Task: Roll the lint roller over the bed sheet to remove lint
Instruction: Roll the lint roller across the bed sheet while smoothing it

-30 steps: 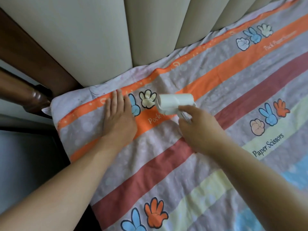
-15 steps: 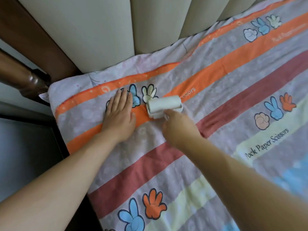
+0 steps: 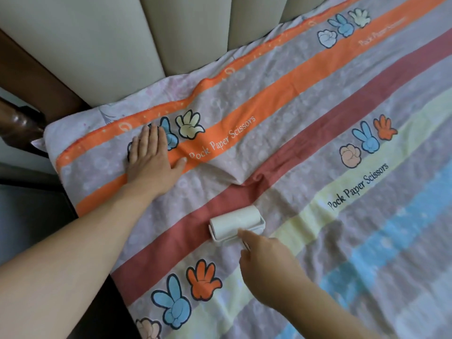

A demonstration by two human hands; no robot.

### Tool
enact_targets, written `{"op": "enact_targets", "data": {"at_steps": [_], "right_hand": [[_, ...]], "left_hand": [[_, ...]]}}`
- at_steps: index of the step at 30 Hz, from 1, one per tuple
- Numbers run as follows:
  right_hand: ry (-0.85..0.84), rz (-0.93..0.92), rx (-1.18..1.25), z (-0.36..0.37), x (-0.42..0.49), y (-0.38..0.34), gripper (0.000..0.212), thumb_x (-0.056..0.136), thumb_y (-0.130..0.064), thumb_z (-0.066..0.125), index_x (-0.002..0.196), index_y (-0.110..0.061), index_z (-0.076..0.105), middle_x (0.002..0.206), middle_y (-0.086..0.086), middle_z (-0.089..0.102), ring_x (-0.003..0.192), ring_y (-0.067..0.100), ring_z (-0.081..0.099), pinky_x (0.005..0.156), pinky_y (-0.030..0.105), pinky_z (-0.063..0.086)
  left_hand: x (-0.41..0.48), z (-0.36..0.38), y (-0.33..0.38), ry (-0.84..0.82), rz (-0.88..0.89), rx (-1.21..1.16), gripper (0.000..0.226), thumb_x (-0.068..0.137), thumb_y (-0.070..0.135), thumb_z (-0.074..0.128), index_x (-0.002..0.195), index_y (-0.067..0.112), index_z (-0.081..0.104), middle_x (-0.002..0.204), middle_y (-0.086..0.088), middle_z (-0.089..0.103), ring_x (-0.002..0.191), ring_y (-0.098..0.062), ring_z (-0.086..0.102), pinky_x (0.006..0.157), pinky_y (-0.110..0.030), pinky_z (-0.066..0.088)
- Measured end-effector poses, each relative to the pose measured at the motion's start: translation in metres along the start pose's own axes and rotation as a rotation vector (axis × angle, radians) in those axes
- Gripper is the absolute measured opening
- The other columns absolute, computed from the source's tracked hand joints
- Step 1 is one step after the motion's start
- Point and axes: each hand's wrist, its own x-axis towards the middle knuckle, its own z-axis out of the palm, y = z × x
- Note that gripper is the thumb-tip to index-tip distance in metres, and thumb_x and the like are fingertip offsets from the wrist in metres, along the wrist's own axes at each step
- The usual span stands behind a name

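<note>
A striped bed sheet (image 3: 305, 133) with cartoon hand prints covers the bed. The white lint roller (image 3: 233, 221) lies across the dark red stripe near the middle, its roll touching the cloth. My right hand (image 3: 265, 265) grips the roller's handle from the near side, and the handle is mostly hidden under my fingers. My left hand (image 3: 150, 160) presses flat on the sheet near the top left corner, fingers straight, thumb spread out. A raised fold of cloth (image 3: 234, 174) sits between the two hands.
A padded beige headboard (image 3: 122, 45) runs along the far edge of the bed. A dark wooden bedside piece (image 3: 17, 123) stands at the left, past the mattress corner. The bed's left edge drops to a dark floor.
My right hand has pulled the roller toward me, from the orange stripe by my left hand down onto the dark red stripe. The sheet has bunched into a fold behind it. My left hand stays put.
</note>
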Motion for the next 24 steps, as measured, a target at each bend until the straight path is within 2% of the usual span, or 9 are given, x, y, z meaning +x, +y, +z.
{"op": "enact_targets", "data": {"at_steps": [3,6,8,10,12,14,18,21,24], "right_hand": [[0.035,-0.008,0.014,-0.02,-0.012,0.006,0.045,0.093,-0.026,0.043,0.137,-0.034,0.046,0.11,0.004,0.067,0.099,0.024,0.061,0.078,0.035,0.049],[0.214,-0.016,0.098,-0.048,0.001,0.002,0.046,0.094,-0.025,0.046,0.139,-0.034,0.047,0.115,0.006,0.067,0.101,0.026,0.062,0.079,0.034,0.047],[0.31,0.035,0.131,-0.061,0.03,0.001,0.044,0.096,-0.024,0.044,0.14,-0.03,0.048,0.118,0.01,0.065,0.098,0.032,0.063,0.082,0.037,0.05],[0.335,0.133,0.159,-0.066,0.062,0.002,0.045,0.096,-0.024,0.04,0.141,-0.027,0.046,0.118,0.012,0.063,0.091,0.036,0.066,0.08,0.045,0.054],[0.336,0.201,0.177,-0.062,0.085,0.004,0.046,0.093,-0.023,0.038,0.139,-0.026,0.046,0.118,0.014,0.061,0.09,0.037,0.065,0.077,0.045,0.056],[0.329,0.224,0.117,-0.051,0.093,0.006,0.043,0.091,-0.018,0.038,0.132,-0.023,0.048,0.113,0.014,0.062,0.095,0.036,0.062,0.076,0.038,0.051],[0.241,0.197,0.042,-0.017,0.06,0.012,0.029,0.091,-0.016,0.041,0.118,-0.017,0.05,0.094,0.007,0.059,0.089,0.029,0.057,0.068,0.032,0.042],[0.189,0.199,0.065,0.01,0.021,0.021,0.039,0.091,-0.015,0.04,0.129,-0.021,0.044,0.098,0.01,0.061,0.088,0.03,0.055,0.065,0.032,0.037],[0.144,0.216,0.081,0.03,-0.005,0.026,0.044,0.091,-0.016,0.039,0.135,-0.024,0.039,0.101,0.011,0.062,0.093,0.033,0.058,0.064,0.033,0.038]], "left_hand": [[-0.007,0.003,0.012,0.086,0.022,-0.034,0.082,0.101,0.048,0.042,0.161,0.008,0.004,0.169,-0.015,-0.006,0.155,-0.027,-0.012,0.124,-0.045,-0.01],[-0.028,0.005,0.029,0.115,0.19,-0.144,0.068,0.101,0.031,0.036,0.161,0.012,0.012,0.169,-0.01,-0.005,0.156,-0.026,-0.01,0.124,-0.043,-0.009],[-0.049,0.013,0.042,0.074,0.329,-0.173,0.07,0.093,0.029,0.032,0.161,0.015,0.019,0.17,-0.009,-0.002,0.156,-0.024,-0.009,0.125,-0.043,-0.007],[-0.066,0.024,0.049,0.007,0.365,-0.152,0.071,0.091,0.031,0.03,0.161,0.02,0.02,0.17,-0.007,-0.001,0.156,-0.022,-0.01,0.126,-0.044,-0.005],[-0.071,0.032,0.045,-0.038,0.335,-0.125,0.07,0.094,0.037,0.028,0.162,0.024,0.015,0.17,-0.005,-0.003,0.156,-0.02,-0.012,0.125,-0.042,-0.007],[-0.068,0.036,0.04,-0.067,0.326,-0.079,0.069,0.099,0.043,0.029,0.162,0.028,0.007,0.17,-0.002,-0.01,0.154,-0.019,-0.017,0.124,-0.041,-0.011],[-0.065,0.034,0.042,-0.123,0.28,-0.022,0.069,0.103,0.044,0.033,0.162,0.029,0.0,0.167,0.001,-0.021,0.152,-0.018,-0.026,0.123,-0.042,-0.014],[-0.067,0.03,0.049,-0.145,0.256,-0.009,0.07,0.102,0.042,0.032,0.162,0.027,-0.001,0.167,-0.001,-0.022,0.152,-0.021,-0.026,0.124,-0.045,-0.014],[-0.071,0.027,0.057,-0.166,0.224,-0.002,0.07,0.101,0.04,0.032,0.162,0.026,-0.001,0.168,-0.005,-0.019,0.153,-0.024,-0.024,0.123,-0.05,-0.012]]}}
